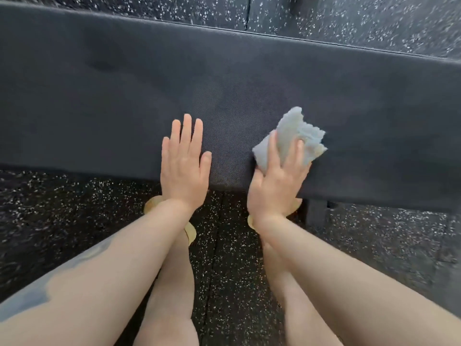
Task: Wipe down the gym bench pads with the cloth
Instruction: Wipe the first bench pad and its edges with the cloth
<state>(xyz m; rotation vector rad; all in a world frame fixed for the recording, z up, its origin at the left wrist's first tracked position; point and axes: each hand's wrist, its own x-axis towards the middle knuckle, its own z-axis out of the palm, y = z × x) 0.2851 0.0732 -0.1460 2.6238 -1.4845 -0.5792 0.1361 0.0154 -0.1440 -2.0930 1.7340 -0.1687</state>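
Note:
A long dark grey bench pad runs across the view from left to right. My left hand lies flat on its near edge, fingers straight and slightly apart, holding nothing. To its right, my right hand presses a crumpled pale blue cloth onto the pad near the same edge. The cloth sticks out beyond my fingertips toward the pad's middle. A darker patch shows on the pad at the upper left.
Black rubber floor with white flecks lies in front of and behind the bench. A dark bench leg stands under the pad at the right. My bare legs and yellow footwear are below my arms.

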